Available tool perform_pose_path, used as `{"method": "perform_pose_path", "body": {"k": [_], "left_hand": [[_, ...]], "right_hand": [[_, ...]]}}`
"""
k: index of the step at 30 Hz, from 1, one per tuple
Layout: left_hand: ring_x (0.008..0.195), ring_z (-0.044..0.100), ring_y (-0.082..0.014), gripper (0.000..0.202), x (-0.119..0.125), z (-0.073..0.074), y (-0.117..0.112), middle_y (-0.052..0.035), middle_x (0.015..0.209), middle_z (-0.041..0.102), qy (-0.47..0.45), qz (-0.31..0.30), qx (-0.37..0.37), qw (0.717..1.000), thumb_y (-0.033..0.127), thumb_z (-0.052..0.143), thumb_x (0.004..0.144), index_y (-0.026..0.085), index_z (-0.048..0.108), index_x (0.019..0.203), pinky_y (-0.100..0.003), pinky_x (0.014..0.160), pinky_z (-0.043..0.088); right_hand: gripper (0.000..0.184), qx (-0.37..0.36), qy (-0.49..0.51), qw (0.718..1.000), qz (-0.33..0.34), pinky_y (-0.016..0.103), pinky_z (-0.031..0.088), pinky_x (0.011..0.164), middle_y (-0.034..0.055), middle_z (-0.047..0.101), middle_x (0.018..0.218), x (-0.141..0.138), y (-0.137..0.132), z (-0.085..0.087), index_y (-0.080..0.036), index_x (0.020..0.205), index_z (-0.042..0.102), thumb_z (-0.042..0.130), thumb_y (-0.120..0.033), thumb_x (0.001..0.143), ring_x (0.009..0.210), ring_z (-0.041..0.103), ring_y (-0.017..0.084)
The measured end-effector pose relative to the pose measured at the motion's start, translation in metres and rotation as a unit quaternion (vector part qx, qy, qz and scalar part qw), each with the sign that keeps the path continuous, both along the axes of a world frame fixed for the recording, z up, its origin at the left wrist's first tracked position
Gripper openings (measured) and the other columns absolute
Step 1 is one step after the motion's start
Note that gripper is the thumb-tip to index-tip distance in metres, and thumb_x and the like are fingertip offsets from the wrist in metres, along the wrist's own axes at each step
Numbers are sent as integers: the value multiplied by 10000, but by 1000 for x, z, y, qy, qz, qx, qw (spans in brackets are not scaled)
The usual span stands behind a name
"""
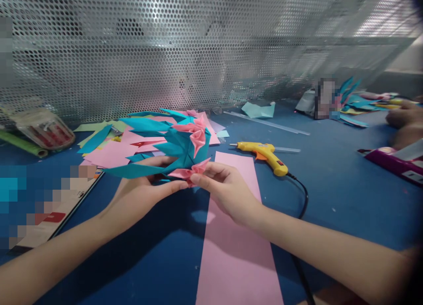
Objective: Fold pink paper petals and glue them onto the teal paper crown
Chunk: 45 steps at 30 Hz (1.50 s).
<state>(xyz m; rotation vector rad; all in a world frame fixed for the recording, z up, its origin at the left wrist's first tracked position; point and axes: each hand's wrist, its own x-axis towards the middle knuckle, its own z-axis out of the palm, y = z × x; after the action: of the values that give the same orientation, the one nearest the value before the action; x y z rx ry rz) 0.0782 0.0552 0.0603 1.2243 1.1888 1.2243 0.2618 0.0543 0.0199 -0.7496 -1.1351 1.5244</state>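
Note:
Both my hands hold up a blue folded-paper piece with long pointed petals that stretch out to the left. Several small pink paper flowers sit along its right side. My left hand is closed around its lower part, the thumb touching near the lowest pink flower. Against that same pink flower, my right hand presses thumb and fingers together. Some of my fingertips are hidden behind the paper. Below my right hand lies a long pink paper strip. A yellow glue gun rests to the right of it.
Pink and green paper pieces lie behind my left hand. A clear jar lies at the left. Clear glue sticks and pale blue paper lie farther back. A perforated metal panel stands behind. Another person's hand is at right.

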Motion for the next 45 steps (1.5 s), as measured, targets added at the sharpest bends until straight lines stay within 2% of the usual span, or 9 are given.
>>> {"method": "perform_pose_path", "body": {"k": [8, 11, 14, 20, 28, 31, 37, 41, 45], "left_hand": [[1046, 549, -139, 489, -4, 10, -1, 86, 1058, 581, -5, 122, 253, 960, 149, 890, 671, 361, 653, 1042, -169, 969, 425], [724, 507, -100, 284, -2, -2, -3, 86, 763, 522, -35, 137, 172, 975, 180, 853, 733, 288, 598, 793, -141, 745, 448], [571, 547, -117, 260, 7, -15, -9, 40, 589, 587, -52, 31, 1, 998, 285, 858, 726, 211, 623, 644, -224, 608, 480], [1110, 679, -285, 286, 21, -20, -16, -113, 1094, 767, -163, -138, -138, 967, 339, 891, 685, 188, 758, 888, -393, 991, 505], [890, 706, -161, 150, 9, -17, 12, -13, 839, 744, -273, -8, -149, 950, 196, 700, 895, 176, 702, 746, -289, 853, 558], [812, 686, -158, 113, 8, -18, 16, -26, 951, 712, -297, 51, -142, 943, 260, 645, 959, 154, 683, 964, -334, 759, 591], [773, 688, -149, 140, 12, -16, 16, -30, 971, 712, -326, 81, -145, 930, 263, 618, 981, 159, 671, 1057, -314, 695, 601], [656, 686, -100, 217, 14, -11, 11, 35, 690, 711, -339, 70, -148, 926, 187, 573, 995, 211, 719, 837, -225, 710, 595], [690, 710, -119, 177, 11, -11, 4, 35, 664, 736, -335, 23, -148, 930, 166, 718, 869, 205, 715, 696, -261, 777, 622]], "right_hand": [[331, -75, 97, 991, -54, 333, 494, 1047, -19, 735, 876, -4, 4, 0, -247, 761, 659, 897, -460, 674, 1030, 695, 168], [326, -88, 107, 989, -47, 343, 479, 1081, 10, 749, 929, -6, 5, 2, -239, 764, 674, 916, -425, 652, 1115, 679, 193], [354, -86, 104, 990, -31, 326, 472, 1079, 9, 755, 979, -8, 4, 4, -244, 802, 709, 931, -443, 612, 1157, 659, 196], [367, -76, 47, 995, 34, 349, 517, 919, 25, 722, 786, -10, -1, 1, -202, 765, 728, 907, -492, 630, 939, 678, 210], [375, -54, -41, 997, 25, 234, 472, 676, -48, 607, 757, -7, 0, -4, -223, 880, 714, 890, -457, 645, 674, 551, 86], [390, -42, -101, 993, 35, 246, 498, 643, 5, 674, 781, -6, 0, -7, -196, 974, 749, 840, -459, 701, 667, 605, 104], [251, 110, -243, 964, -11, 240, 434, 458, -4, 640, 589, -1, -7, -3, -187, 739, 732, 700, -404, 861, 477, 546, 109], [45, 300, -297, 898, -125, 307, 533, 680, 25, 705, 804, 8, -7, 8, -243, 859, 753, 712, -249, 844, 680, 613, 159], [176, 435, -331, 809, -215, 383, 540, 891, 75, 678, 995, 16, 0, 13, -251, 1033, 735, 712, -188, 870, 967, 642, 218]]}}
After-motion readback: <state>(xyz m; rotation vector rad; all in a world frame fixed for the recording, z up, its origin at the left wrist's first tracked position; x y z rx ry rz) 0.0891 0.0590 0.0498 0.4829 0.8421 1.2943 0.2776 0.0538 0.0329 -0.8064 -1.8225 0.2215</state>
